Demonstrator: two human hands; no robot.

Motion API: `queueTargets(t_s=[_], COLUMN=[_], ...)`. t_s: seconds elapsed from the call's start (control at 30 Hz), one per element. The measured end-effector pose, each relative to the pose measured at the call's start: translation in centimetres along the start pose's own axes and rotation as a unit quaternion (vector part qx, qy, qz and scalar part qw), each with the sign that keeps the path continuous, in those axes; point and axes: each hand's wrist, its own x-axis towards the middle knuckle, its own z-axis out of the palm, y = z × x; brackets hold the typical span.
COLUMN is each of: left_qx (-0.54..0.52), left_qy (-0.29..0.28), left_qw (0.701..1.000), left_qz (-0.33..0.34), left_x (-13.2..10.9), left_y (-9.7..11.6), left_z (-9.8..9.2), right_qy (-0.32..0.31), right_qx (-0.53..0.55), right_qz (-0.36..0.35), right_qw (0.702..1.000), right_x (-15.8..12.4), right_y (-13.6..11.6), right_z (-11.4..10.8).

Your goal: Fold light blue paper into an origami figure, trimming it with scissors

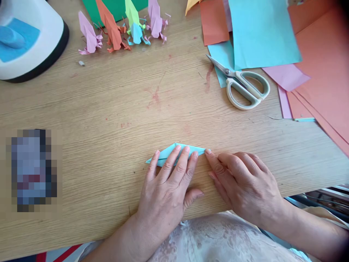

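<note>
A narrow light blue folded paper (pixel 169 150) lies on the wooden table near its front edge, with a pointed tip at each end and a long crease along it. My left hand (pixel 167 189) lies flat over the paper, fingers spread and fingertips pressing it down. At the paper's right tip, my right hand (pixel 247 182) has its index fingertip on the end, with the other fingers curled in. The thumb of that hand is partly hidden under the index finger. My left fingers cover the paper's lower middle.
White-handled scissors (pixel 241 83) lie partly open beside coloured paper sheets (pixel 267 32) at the back right. Several folded paper figures (pixel 113 31) stand at the back, near a green sheet (pixel 89 9). A white and blue object (pixel 29 40) fills the back left corner; a blurred-out item (pixel 32 169) lies left.
</note>
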Motion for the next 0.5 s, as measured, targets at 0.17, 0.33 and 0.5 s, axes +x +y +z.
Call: queueTargets(t_s=[0.17,0.33,0.5], left_qx=[0.010,0.015,0.034], left_qy=[0.003,0.004,-0.004], left_qw=[1.000,1.000,0.999], left_qz=[0.000,0.000,0.004], left_x=[0.0,-0.1,0.0], left_y=[0.2,0.2,0.3], left_z=[0.1,0.2,0.1], right_qy=[-0.004,-0.014,-0.017], right_qx=[-0.003,-0.023,-0.067], right_qz=[-0.004,-0.022,-0.076], right_qw=[1.000,0.999,0.995], right_x=[0.0,0.1,1.0], right_y=[0.0,0.1,-0.4], right_z=[-0.1,-0.3,-0.9])
